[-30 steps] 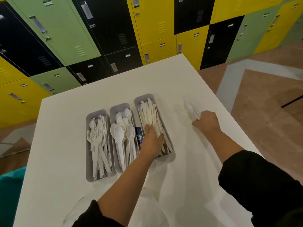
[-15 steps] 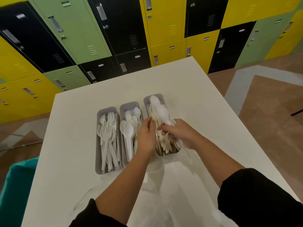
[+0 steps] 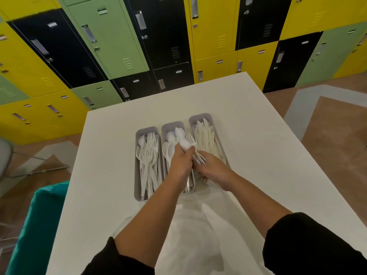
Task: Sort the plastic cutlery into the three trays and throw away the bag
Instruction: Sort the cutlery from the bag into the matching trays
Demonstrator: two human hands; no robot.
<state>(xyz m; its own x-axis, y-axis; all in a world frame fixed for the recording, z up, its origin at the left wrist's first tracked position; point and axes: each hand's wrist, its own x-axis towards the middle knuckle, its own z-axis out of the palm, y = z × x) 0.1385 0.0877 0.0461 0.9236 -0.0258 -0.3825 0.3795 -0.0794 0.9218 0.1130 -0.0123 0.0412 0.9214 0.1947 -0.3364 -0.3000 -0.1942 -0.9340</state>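
Three grey trays stand side by side on the white table [image 3: 258, 155]. The left tray [image 3: 137, 175] holds forks, the middle tray [image 3: 172, 124] spoons, the right tray [image 3: 200, 116] knives. Above the middle tray my left hand [image 3: 179, 165] grips a small bunch of white spoons [image 3: 183, 140] with their bowls pointing away. My right hand [image 3: 215, 172] is right beside it over the near end of the right tray, fingers curled round a few white forks [image 3: 199, 159] whose tines show between the hands. The clear plastic bag [image 3: 198, 235] lies flat on the table between my forearms.
A teal bin [image 3: 39, 225] stands on the floor by the table's left edge. Yellow, green and black lockers [image 3: 178, 46] fill the wall behind the table. Open floor lies to the right.
My right hand brought loose cutlery from the table's right side over to the trays. My left hand left the knife tray and now grips the spoons from that bunch over the middle tray.
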